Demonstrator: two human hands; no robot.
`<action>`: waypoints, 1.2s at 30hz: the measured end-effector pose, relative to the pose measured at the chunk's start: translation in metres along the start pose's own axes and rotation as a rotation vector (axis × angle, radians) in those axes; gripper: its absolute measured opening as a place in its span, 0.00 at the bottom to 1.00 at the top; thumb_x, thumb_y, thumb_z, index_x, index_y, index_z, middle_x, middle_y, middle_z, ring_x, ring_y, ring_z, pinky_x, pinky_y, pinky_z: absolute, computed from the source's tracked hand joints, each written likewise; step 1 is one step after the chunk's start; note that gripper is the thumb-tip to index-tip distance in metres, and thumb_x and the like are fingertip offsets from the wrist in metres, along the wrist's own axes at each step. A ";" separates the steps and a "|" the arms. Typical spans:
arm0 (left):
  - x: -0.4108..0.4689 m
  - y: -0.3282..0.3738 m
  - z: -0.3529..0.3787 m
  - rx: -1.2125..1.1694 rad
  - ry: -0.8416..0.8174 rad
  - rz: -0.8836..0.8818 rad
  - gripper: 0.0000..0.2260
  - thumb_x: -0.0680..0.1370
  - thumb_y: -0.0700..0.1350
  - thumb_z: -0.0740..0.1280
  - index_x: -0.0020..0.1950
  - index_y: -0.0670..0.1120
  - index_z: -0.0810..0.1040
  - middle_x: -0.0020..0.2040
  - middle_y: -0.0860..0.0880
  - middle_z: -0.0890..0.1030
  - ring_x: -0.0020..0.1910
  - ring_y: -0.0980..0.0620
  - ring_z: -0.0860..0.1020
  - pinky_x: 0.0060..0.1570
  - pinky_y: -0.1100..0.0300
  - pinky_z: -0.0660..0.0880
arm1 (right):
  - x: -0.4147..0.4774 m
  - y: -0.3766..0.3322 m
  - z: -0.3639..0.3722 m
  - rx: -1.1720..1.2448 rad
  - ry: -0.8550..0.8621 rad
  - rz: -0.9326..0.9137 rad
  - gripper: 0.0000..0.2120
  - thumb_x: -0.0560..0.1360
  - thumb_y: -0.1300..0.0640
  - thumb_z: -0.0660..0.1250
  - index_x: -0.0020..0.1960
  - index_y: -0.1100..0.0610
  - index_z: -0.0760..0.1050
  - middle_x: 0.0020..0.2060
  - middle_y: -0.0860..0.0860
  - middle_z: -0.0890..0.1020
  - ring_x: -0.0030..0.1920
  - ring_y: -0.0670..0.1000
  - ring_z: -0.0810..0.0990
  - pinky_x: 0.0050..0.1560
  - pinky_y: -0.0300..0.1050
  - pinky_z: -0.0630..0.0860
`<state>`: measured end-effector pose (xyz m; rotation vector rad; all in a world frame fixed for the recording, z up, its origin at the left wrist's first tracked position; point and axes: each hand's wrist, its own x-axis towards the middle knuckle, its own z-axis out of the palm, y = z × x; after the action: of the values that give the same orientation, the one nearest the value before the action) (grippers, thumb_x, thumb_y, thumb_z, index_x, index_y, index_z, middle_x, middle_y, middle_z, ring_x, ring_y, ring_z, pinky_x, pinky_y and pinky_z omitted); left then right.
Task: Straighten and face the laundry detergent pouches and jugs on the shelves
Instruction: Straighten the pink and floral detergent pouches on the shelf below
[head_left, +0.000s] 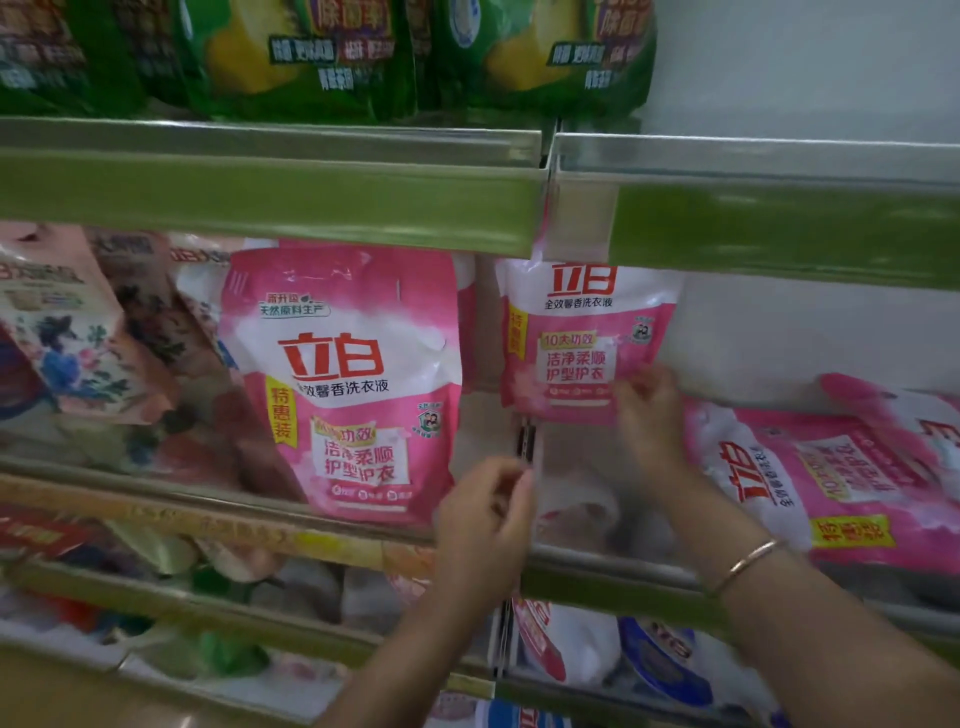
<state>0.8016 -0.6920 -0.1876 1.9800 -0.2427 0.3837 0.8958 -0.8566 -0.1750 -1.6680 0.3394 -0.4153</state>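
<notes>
Clearly mid-straightening on the middle shelf (270, 488): right hand (649, 410) clamped on the lower right corner of the small pink pouch (582, 338), held upright with its label facing out, just right of the shelf's centre divider. Left hand (485, 525) loosely curled at about 7 o'clock from that pouch, fingers (511, 480) drawn together near the dark divider bracket (527, 441), pinching nothing that can be made out. Large pink pouch (345, 384) standing at 9 o'clock of the small one, faced forward, leaning slightly. Another pink pouch (831, 478) lying flat on its side at 4 o'clock of the right hand, label turned sideways (probably the next to fix). Green pouches (322, 52) ranged along the shelf above. To do this step well: keep the grip low at the corner, seat the pouch's base squarely on the shelf, push it back until plumb, then steady the top edge with the free left hand before letting go. Soft, liquid-filled pouch likely to slump if released while tilted, so worth settling the contents downward first.
</notes>
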 end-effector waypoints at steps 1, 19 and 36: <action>0.018 0.003 0.016 -0.047 -0.010 -0.099 0.08 0.80 0.45 0.59 0.53 0.51 0.77 0.42 0.59 0.76 0.37 0.68 0.73 0.36 0.76 0.69 | 0.014 0.004 -0.004 -0.036 0.010 -0.019 0.08 0.77 0.59 0.63 0.53 0.63 0.75 0.48 0.53 0.82 0.46 0.49 0.81 0.36 0.32 0.74; 0.166 -0.015 0.054 -0.345 0.277 -0.422 0.13 0.82 0.39 0.54 0.57 0.37 0.76 0.37 0.43 0.81 0.39 0.49 0.78 0.40 0.64 0.68 | 0.056 0.007 -0.010 -0.300 0.033 -0.087 0.14 0.82 0.59 0.51 0.47 0.64 0.73 0.41 0.55 0.75 0.43 0.51 0.72 0.39 0.39 0.61; 0.125 -0.028 0.082 -0.340 0.425 -0.422 0.22 0.79 0.49 0.63 0.68 0.38 0.67 0.64 0.41 0.74 0.65 0.43 0.73 0.63 0.60 0.68 | 0.033 0.028 -0.010 0.100 -0.179 0.077 0.04 0.78 0.63 0.57 0.47 0.59 0.69 0.35 0.46 0.79 0.34 0.41 0.78 0.35 0.30 0.72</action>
<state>0.9404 -0.7539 -0.1966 1.5203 0.3551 0.4420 0.9207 -0.8836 -0.1990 -1.5760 0.2451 -0.2205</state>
